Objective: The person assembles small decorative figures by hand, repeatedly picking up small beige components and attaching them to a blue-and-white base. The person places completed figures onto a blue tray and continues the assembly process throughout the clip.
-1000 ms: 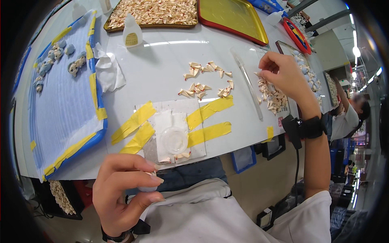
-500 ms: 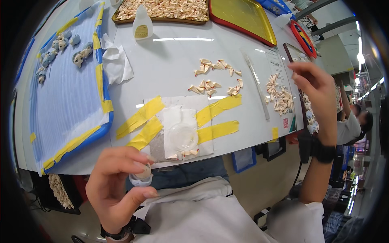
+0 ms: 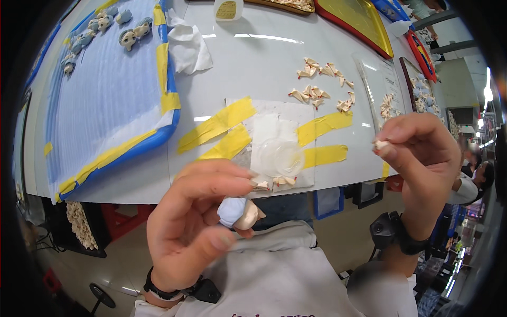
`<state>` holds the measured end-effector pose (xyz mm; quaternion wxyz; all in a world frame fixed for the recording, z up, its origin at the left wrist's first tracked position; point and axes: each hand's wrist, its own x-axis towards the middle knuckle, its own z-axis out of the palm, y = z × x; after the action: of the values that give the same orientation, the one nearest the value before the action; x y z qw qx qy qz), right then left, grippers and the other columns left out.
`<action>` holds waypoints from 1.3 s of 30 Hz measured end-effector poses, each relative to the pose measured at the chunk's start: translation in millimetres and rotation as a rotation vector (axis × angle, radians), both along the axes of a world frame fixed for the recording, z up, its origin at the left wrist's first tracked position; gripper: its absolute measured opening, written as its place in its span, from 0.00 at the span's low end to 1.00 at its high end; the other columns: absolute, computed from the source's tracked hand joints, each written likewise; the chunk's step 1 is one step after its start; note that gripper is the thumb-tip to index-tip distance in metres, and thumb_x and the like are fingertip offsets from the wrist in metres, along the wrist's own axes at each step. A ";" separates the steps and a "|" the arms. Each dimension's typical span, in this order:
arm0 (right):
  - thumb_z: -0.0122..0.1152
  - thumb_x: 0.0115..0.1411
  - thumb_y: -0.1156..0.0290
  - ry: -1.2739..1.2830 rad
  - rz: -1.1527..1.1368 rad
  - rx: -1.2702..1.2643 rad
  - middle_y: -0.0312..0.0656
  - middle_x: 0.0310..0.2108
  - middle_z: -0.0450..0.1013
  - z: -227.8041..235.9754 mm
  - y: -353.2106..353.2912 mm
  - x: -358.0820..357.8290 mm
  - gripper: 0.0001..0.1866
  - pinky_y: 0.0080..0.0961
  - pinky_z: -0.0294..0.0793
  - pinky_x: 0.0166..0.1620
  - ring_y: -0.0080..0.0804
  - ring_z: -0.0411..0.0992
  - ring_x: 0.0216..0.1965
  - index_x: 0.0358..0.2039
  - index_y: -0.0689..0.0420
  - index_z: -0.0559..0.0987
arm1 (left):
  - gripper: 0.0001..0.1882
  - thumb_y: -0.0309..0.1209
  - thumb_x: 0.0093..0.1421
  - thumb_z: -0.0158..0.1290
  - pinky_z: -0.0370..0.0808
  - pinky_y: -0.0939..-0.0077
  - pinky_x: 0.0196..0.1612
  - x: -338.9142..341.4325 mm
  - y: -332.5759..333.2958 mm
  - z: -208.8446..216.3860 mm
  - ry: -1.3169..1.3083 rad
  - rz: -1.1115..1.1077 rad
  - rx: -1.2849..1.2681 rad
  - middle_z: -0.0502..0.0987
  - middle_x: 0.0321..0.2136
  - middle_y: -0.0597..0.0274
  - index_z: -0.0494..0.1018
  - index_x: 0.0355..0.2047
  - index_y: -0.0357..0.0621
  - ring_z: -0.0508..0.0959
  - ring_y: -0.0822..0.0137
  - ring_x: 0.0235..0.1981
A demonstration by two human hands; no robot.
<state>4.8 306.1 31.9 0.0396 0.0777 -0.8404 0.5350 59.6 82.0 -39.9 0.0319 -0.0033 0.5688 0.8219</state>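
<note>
Left hand (image 3: 182, 227) grips a blue-and-cream figurine (image 3: 238, 212), right hand (image 3: 428, 161) pinches a cream piece (image 3: 379, 145); upper left, blue tray (image 3: 108, 105) holds small heads (image 3: 127, 39)!

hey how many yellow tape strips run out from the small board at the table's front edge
4: upper-left strip, lower-left strip, upper-right strip and lower-right strip. The left hand may hide more.

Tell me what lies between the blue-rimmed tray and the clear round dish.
The head view shows white tabletop, two yellow tape strips and part of a grey board between the blue-rimmed tray and the clear round dish.
</note>
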 end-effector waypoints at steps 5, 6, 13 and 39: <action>0.58 0.42 0.87 -0.038 0.205 0.028 0.42 0.26 0.70 -7.6 -19.5 -10.3 0.08 0.19 0.66 0.36 0.26 0.68 0.29 0.26 0.65 0.73 | 0.20 0.23 0.52 0.55 0.74 0.77 0.38 7.0 -15.0 -2.5 0.081 -0.117 0.035 0.70 0.39 0.49 0.64 0.44 0.30 0.73 0.65 0.39; 0.59 0.42 0.86 -0.012 0.266 0.128 0.42 0.26 0.70 -7.3 -22.4 -13.5 0.08 0.19 0.65 0.35 0.26 0.67 0.29 0.25 0.64 0.73 | 0.19 0.22 0.51 0.55 0.73 0.78 0.38 5.7 -14.8 -3.3 0.049 -0.136 0.069 0.70 0.39 0.50 0.65 0.43 0.30 0.72 0.66 0.40; 0.61 0.34 0.84 0.225 0.397 0.564 0.39 0.24 0.66 -6.8 -47.0 -26.3 0.10 0.20 0.59 0.30 0.28 0.64 0.26 0.19 0.59 0.74 | 0.20 0.33 0.50 0.59 0.75 0.80 0.26 2.2 -14.3 -11.8 0.138 -0.056 -0.032 0.71 0.33 0.48 0.66 0.38 0.34 0.76 0.64 0.29; 0.63 0.44 0.81 0.158 0.318 0.076 0.41 0.27 0.62 -27.0 -56.0 39.7 0.09 0.14 0.57 0.28 0.22 0.59 0.25 0.25 0.57 0.71 | 0.21 0.26 0.41 0.65 0.70 0.75 0.41 -1.3 -2.6 -1.3 0.356 -0.147 -0.185 0.72 0.37 0.45 0.71 0.36 0.34 0.74 0.61 0.38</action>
<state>44.5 250.0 4.9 0.0176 0.2529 -0.8313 0.4946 58.3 79.4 -41.3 -0.0094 0.1806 0.6373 0.7491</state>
